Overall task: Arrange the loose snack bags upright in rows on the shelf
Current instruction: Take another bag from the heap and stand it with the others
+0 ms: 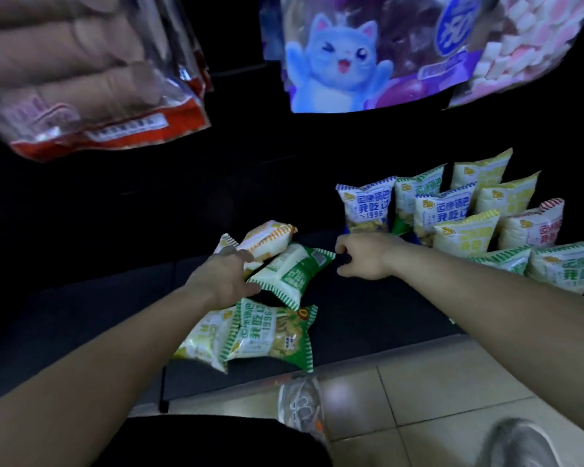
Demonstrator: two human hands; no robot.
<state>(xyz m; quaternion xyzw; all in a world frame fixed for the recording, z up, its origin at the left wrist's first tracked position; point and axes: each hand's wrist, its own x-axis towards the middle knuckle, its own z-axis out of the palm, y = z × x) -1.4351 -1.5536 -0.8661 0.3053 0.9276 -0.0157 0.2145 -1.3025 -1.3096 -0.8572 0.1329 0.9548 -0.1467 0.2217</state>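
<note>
Loose snack bags lie flat in the middle of the dark bottom shelf [81, 308]. A green bag [292, 273] lies face down, with an orange bag [267, 239] behind it and a green bag [272, 337] and a yellow bag [204, 340] near the front edge. My left hand [221, 279] rests on the left end of the face-down green bag, fingers curled over it. My right hand [364, 259] pinches that bag's right corner. Several blue, yellow, green and red bags stand upright in rows [452, 217] at the right.
Large bags hang close overhead: a red and clear one [108, 96] at top left, a purple cat-print one [344, 55] and a marshmallow one [526, 42] at top right. Beige floor tiles [418, 392] and a grey shoe [520, 446] lie below the shelf edge.
</note>
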